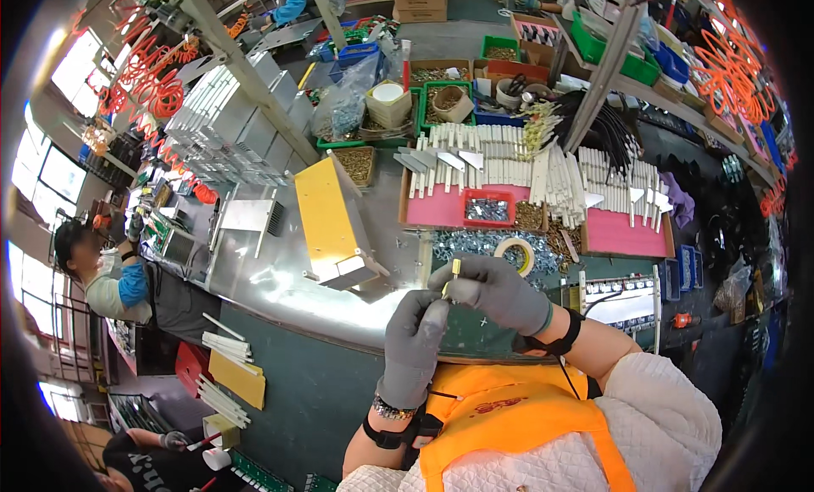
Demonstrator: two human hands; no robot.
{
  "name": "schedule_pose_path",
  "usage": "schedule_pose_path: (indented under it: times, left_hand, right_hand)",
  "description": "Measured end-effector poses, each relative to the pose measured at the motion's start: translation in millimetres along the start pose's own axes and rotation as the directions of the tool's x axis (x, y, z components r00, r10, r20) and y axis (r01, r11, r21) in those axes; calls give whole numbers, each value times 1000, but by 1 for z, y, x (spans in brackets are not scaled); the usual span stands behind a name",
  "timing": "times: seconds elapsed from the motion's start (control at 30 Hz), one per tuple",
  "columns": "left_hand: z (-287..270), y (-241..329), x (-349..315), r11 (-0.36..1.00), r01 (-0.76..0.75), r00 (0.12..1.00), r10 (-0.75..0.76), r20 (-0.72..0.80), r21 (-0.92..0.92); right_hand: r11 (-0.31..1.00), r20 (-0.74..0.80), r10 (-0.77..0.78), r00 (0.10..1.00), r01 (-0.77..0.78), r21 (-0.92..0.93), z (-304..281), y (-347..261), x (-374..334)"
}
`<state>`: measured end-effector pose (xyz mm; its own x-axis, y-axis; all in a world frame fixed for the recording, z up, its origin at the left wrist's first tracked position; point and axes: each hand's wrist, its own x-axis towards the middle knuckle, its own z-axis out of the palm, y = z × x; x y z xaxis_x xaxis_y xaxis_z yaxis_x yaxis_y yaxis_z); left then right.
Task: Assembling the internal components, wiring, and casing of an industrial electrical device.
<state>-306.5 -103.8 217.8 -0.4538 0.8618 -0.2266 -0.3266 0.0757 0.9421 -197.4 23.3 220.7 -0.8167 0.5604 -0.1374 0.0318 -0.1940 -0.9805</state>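
In front of my orange apron, both gloved hands meet over the near edge of the bench. My right hand [502, 294] pinches a small brass-coloured metal piece [456, 266], which stands up between the fingertips. My left hand [414, 344] is closed too, its thumb and forefinger at the lower end of the same piece; the fingers hide most of it. Just beyond the hands lie a roll of tape [515, 256] and a spread of small loose metal parts [458, 242]. A red tray [487, 222] of small metal parts is farther back.
White strips [500, 144] lie in rows on pink-lined boxes. A yellow-faced metal housing [326, 214] stands on the bench at left, near stacked metal panels [233, 123]. A grey post [606, 68] rises at right. One co-worker [110, 272] is at left, another [161, 462] lower left.
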Motion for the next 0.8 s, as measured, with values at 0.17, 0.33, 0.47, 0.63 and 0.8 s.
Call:
schedule_pose_path:
  times: [0.17,0.33,0.47,0.63,0.8]
  left_hand:
    - [-21,11,22,1000,7,999,-8,-31,-22]
    - [-35,19,36,1000,-8,993,5,-114,-28]
    - [-43,24,51,997,-64,981,72,-179,47]
    - [-53,37,61,993,-72,994,65,-85,-90]
    - [-32,41,70,841,-212,953,291,-86,498]
  right_hand:
    - [991,51,78,996,-83,103,1,5,35]
    - [978,55,79,995,-88,187,8,2,54]
    - [992,60,-24,998,16,129,4,-1,62]
    - [992,18,-93,996,91,84,0,-6,66]
    - [930,21,-309,951,307,-201,-7,-12,76]
